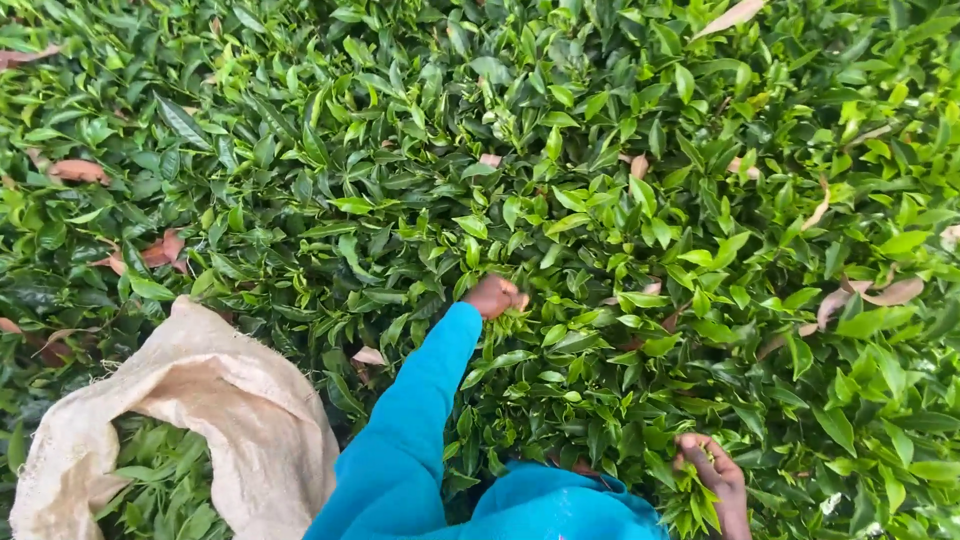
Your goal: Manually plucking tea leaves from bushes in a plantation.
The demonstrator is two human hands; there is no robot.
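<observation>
Nearest: the right hand (714,478) sat low at the frame's bottom edge, fingers curled shut around a bunch of picked leaves (698,500) that poked out below the fist, bright green and pointed.
Sleeves: both arms wore a blue sleeve (415,420), the left one stretching up and away from the body toward the bush.
Sack: a pale burlap sack (240,410) stood at the lower left, just beside the left sleeve; its mouth gaped open and its cloth was coarse and creased.
Sack contents: loose green leaves (165,475) lay inside, filling the visible opening.
Left hand: the left hand (496,297) reached farther out, pressed into the foliage with fingers bent among the shoots; whether it was closed on a shoot could not be told, since leaves covered the fingertips.
Bush: the tea bush (600,200) filled nearly the whole view as a flat, dense canopy, touching both hands.
Leaf look: young shoots near the hands were light yellow-green, glossy and narrow; older leaves beneath and toward the left were darker and broader.
Farther: dry brown leaves (160,250) lay scattered on top of the canopy, some at the left, some at the right and far edges, well apart from the hands.
</observation>
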